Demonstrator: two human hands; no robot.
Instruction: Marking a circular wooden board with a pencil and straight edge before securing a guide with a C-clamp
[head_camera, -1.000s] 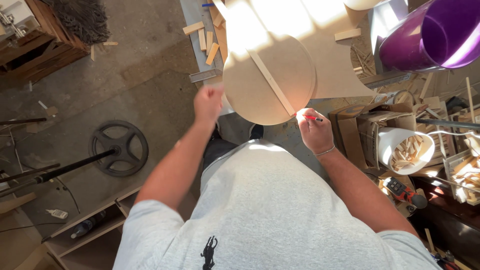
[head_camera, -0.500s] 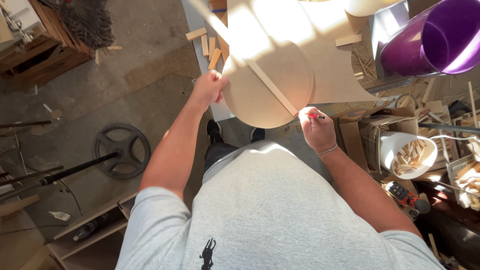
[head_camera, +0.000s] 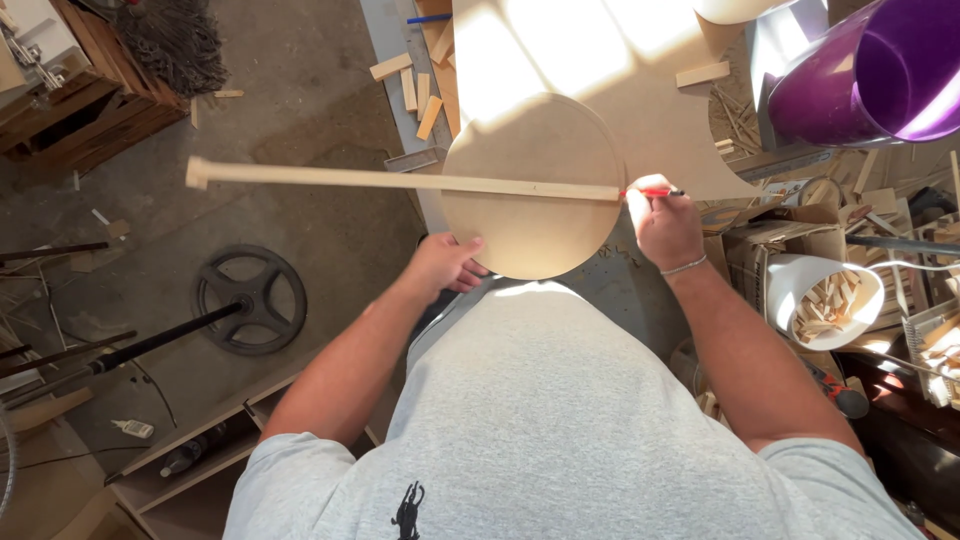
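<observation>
Round wooden disc (head_camera: 533, 195), long strip (head_camera: 400, 181) across it, purple bucket (head_camera: 870, 70) nearby

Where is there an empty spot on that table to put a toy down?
The bare patch is the sunlit board above the round disc, left of the purple tub. The disc is taken: a long stick lies across it, the left hand holds its edge. Right of the right hand it is crowded with scraps.

I count one round wooden disc (head_camera: 535, 195), one long wooden strip (head_camera: 400, 181), one red pencil (head_camera: 655, 192), one purple bucket (head_camera: 870, 70), one white bucket (head_camera: 815, 297) and one black wheel (head_camera: 250, 298).
</observation>
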